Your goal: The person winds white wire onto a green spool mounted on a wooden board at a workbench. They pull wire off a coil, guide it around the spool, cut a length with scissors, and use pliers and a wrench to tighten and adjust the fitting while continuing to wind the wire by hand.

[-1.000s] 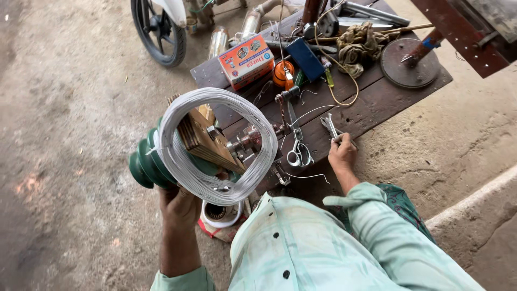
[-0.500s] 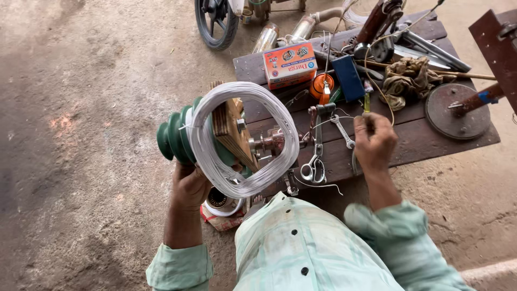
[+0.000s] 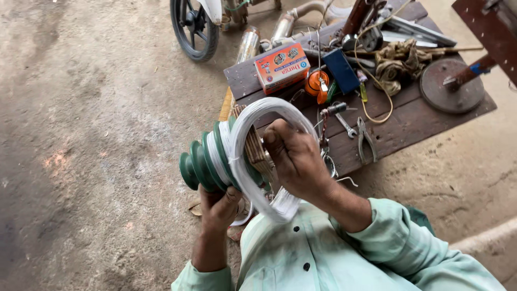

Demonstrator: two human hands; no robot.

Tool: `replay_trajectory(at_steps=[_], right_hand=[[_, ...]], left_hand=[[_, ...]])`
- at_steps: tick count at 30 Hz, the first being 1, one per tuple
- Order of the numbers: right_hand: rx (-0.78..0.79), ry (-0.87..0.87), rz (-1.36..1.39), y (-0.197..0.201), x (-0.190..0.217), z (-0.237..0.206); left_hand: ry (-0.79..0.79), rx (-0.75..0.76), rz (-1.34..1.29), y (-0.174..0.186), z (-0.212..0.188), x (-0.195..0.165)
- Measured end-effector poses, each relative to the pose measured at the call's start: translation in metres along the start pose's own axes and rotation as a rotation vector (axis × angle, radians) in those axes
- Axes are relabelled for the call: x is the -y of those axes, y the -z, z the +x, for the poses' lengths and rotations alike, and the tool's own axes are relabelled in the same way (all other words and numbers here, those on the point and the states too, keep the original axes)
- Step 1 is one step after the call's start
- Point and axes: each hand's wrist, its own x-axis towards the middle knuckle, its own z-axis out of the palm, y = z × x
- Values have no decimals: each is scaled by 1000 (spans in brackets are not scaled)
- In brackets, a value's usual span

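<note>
Right at the top, one motorcycle wheel (image 3: 195,28) stands on the ground beyond the far left corner of the single dark wooden board (image 3: 409,125) that serves as a low bench. One round metal disc (image 3: 451,86) on a rod lies at the board's right end. Toward the board's far left corner sits one orange carton (image 3: 281,67), with one blue box (image 3: 341,70) to its right, one small orange reel (image 3: 316,83) between them, and one knotted bundle of rope (image 3: 397,61) further right. One pair of pliers (image 3: 367,139) and one spanner (image 3: 346,125) lie near the board's front edge.

In front of the board, held up over the ground, is one green stepped pulley (image 3: 203,163), with one loop of white wire (image 3: 253,156) wound around its wide end. Part of a second white ring shows below it, mostly hidden.

The left hand (image 3: 219,206) comes up from below, fingers curled around the pulley's underside, clamped on it. The right hand (image 3: 295,157) reaches across with the wrist bent, fingers closed over the wire loop on the side facing the board, its back turned to the camera. Both hands sit close together on the same piece.
</note>
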Motion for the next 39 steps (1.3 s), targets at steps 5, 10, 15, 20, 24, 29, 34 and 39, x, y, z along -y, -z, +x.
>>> replay_trajectory(at_steps=[5, 10, 15, 20, 24, 29, 34, 39], right_hand=[[46, -99, 61, -2, -5, -4], [80, -95, 315, 8, 4, -15], [39, -367, 673, -2, 6, -14], [-27, -226, 470, -15, 4, -13], [-13, -305, 800, -12, 5, -14], [-20, -330, 741, -17, 1, -10], [-56, -139, 415, -18, 1, -20], [-71, -98, 486, -19, 2, -32]], left_hand=[[18, 36, 48, 6, -6, 3], [169, -26, -10, 13, -14, 4], [52, 66, 26, 17, -16, 6], [-12, 39, 98, 22, -18, 8], [33, 66, 111, 27, -21, 9], [-21, 71, 212, 26, -19, 5], [51, 52, 14, 20, -18, 0], [77, 12, -156, 25, -23, 9]])
